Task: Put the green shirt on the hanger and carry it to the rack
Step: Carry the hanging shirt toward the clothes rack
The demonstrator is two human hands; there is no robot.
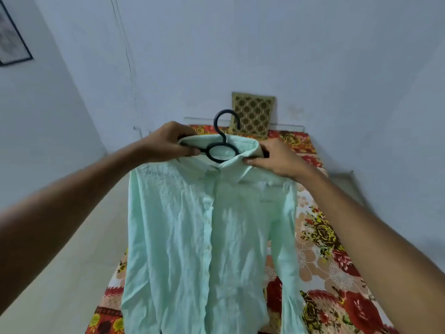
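Note:
A pale green button-up shirt (197, 232) hangs in front of me, held up by its collar and shoulders over the bed. A dark hanger (222, 141) sits inside the collar, with its hook and a round ring showing above the neckline. My left hand (168, 143) grips the hanger's left arm together with the collar. My right hand (277, 157) pinches the right side of the collar and shoulder. The hanger's arms are hidden under the fabric.
A bed with a red and yellow floral sheet (332, 249) lies below and to the right of the shirt. A patterned cushion (252, 114) leans on the back wall. Pale floor (79, 261) runs along the left. A framed picture (12, 37) hangs at upper left.

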